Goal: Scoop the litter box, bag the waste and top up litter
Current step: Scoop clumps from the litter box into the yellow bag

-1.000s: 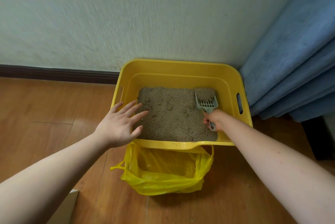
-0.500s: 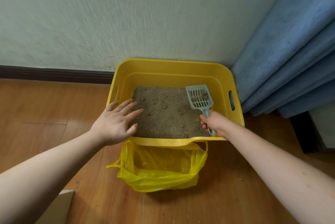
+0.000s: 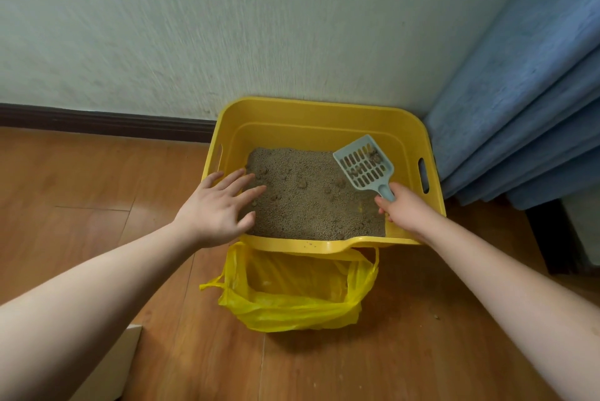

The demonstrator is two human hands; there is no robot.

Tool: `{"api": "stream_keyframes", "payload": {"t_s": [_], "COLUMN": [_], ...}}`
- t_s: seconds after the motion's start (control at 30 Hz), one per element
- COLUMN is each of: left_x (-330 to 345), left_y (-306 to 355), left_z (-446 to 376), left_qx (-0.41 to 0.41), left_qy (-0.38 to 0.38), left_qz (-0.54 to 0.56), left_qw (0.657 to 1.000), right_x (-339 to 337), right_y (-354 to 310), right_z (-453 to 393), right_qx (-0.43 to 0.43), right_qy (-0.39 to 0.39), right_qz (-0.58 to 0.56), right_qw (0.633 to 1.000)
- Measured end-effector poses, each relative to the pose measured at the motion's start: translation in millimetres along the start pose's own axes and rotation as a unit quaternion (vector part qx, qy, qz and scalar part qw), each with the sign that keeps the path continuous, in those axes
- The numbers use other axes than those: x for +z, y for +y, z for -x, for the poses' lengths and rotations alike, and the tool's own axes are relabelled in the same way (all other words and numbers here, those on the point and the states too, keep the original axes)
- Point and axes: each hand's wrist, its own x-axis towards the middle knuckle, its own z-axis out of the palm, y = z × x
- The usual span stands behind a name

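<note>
A: The fingers (image 3: 242,184) of the left hand (image 3: 216,209) are straight and spread, lying over the near left corner of the yellow litter box (image 3: 319,111).

B: And the right hand (image 3: 404,209)?

A: Clamped round the handle of the grey-blue scoop (image 3: 363,163), held tilted above the litter (image 3: 308,196) on the right, a few clumps in it.

B: The bag?

A: The yellow bag (image 3: 292,306) stands open on the wooden floor (image 3: 81,179), touching the box's near wall.

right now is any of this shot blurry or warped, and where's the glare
Head view: the wall shows streaky motion blur; wide-angle warp bows the baseboard and stretches both forearms; soft glare sits on the wood floor; the scoop and litter stay fairly sharp.
</note>
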Motion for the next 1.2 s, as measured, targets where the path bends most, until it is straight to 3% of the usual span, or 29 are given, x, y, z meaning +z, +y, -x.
{"api": "stream_keyframes", "payload": {"t_s": [0.2, 0.33, 0.5, 0.67, 0.87, 1.07, 1.2], "left_x": [-2, -3, -1, -1, -3, -2, -2], "left_y": [1, 3, 2, 3, 3, 4, 5], "left_z": [0, 0, -2, -2, -1, -1, -2], "left_qx": [0.002, -0.001, -0.001, 0.000, 0.000, -0.002, 0.000], "left_qy": [-0.003, -0.012, -0.012, -0.006, -0.006, -0.004, -0.007], "left_qz": [0.004, 0.004, -0.007, -0.010, -0.014, -0.020, -0.013], "left_qw": [1.000, 1.000, 1.000, 1.000, 1.000, 1.000, 1.000], "right_x": [-16, -11, 23, 71, 92, 95, 93], "right_y": [-18, -25, -16, 8, 20, 22, 27], "right_z": [41, 74, 109, 119, 105, 100, 101], "right_qx": [-0.064, -0.089, -0.115, -0.110, -0.123, -0.244, -0.301], "right_qy": [-0.026, -0.092, -0.190, -0.239, -0.152, -0.020, 0.063], "right_qz": [0.018, 0.058, 0.095, 0.126, 0.244, 0.452, 0.480], "right_qw": [0.997, 0.990, 0.971, 0.956, 0.950, 0.858, 0.821]}}
